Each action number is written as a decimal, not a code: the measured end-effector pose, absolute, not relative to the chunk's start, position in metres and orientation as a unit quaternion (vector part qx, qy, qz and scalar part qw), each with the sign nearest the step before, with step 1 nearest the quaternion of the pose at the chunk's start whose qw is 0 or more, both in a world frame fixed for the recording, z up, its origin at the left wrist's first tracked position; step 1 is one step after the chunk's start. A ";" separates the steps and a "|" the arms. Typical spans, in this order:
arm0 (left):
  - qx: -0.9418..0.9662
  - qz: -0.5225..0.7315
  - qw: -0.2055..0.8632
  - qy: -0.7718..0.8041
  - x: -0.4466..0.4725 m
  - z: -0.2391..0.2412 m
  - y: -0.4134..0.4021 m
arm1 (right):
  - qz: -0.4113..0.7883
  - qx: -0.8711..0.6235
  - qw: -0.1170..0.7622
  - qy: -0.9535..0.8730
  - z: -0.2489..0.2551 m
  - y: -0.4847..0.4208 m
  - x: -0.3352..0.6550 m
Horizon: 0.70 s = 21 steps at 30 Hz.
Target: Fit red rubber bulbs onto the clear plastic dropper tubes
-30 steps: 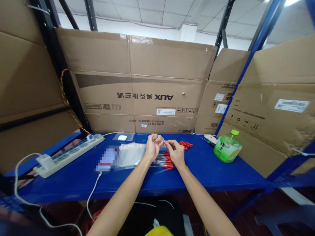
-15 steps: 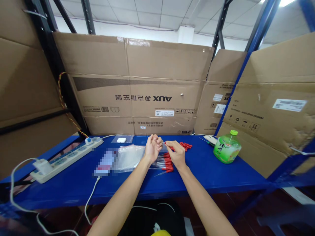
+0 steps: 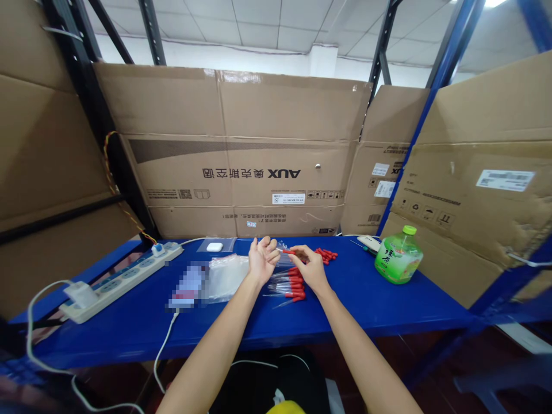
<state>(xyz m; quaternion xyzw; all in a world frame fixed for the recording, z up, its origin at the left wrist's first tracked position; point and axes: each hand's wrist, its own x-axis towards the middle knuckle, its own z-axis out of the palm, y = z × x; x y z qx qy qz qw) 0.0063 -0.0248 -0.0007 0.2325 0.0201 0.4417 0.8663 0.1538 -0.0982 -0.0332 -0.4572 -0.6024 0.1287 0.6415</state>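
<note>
Along the near edge of the blue counter [image 3: 353, 313], both forearms reached inward, with a stretch of blue surface running from the right forearm to the bottle. Near the middle, the right hand [image 3: 313, 269] pinched a slim red-handled rod [image 3: 288, 252] between its fingers, the rod's thin end pointing left at the left hand [image 3: 264, 260]. The left fingers were curled at that end; whether they gripped it, I could not tell. The far edge met an upright cardboard panel [image 3: 259, 115], which closed off reach that way.

Under and between the hands lay a row of red-ended pieces [image 3: 294, 282] with slim shafts toward the left; loose red pieces [image 3: 326, 256] sat beyond the right hand. Clear plastic bags [image 3: 226, 279] lay just left of the left wrist, then a blurred-out phone [image 3: 190, 286] with a white cable [image 3: 165, 345] over the near edge. A power strip [image 3: 125, 282] took up the left side; a green-capped bottle [image 3: 399, 257] stood at right.

The panel's print was upside down: "AUX" [image 3: 283, 173] beside Chinese characters. A white label [image 3: 505, 180] on the right-hand cardboard [image 3: 474, 230] was too small to read.
</note>
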 end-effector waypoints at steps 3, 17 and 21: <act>0.228 0.431 0.872 0.022 0.003 -0.001 -0.021 | 0.192 -0.441 0.650 -0.588 -0.033 -0.098 0.153; 0.193 0.410 0.891 0.020 0.004 0.003 -0.025 | 0.278 -0.390 0.672 -0.565 -0.031 -0.100 0.147; 0.177 0.414 0.893 0.017 0.005 0.002 -0.027 | 0.230 -0.404 0.664 -0.585 -0.029 -0.102 0.147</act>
